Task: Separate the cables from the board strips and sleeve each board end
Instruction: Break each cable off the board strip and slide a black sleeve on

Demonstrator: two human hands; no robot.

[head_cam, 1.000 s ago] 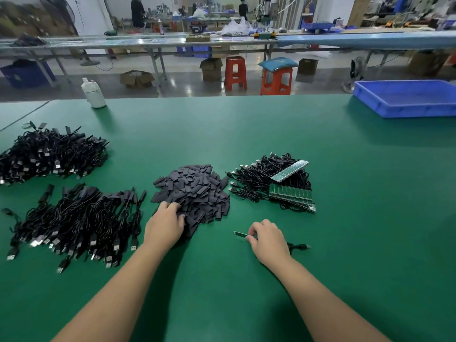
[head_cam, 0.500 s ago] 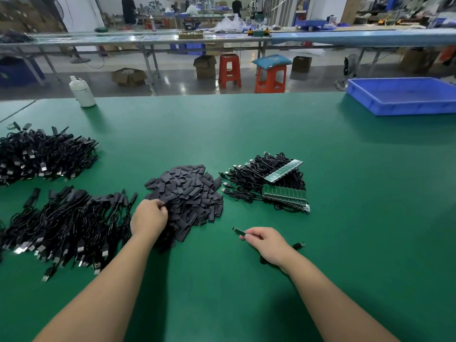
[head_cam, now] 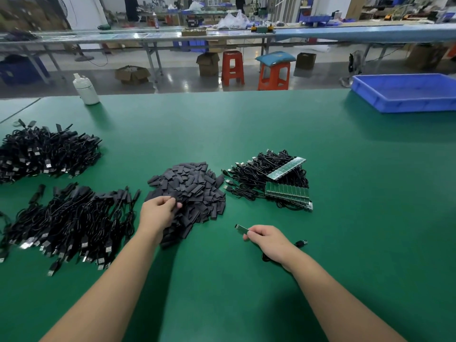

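Since a moment ago the left hand [head_cam: 158, 213] has lifted off the near edge of the sleeve pile [head_cam: 190, 191] and now pinches at loose sleeves between thumb and fingertips; whether it has one sleeve singled out I cannot tell. Its partner, the right hand [head_cam: 267, 239], grips a single cable just behind its small board end [head_cam: 241, 228], which points left and sits just clear of the green table [head_cam: 345, 218], the plug [head_cam: 301, 243] trailing behind the wrist. That board looks light, thin and stiff, likely fragile at the cable joint, so holding close behind it seems sound. Sleeves appear soft, flattened and light, best taken by one end. Uncut board strips [head_cam: 287, 193] lie on their cables beyond.
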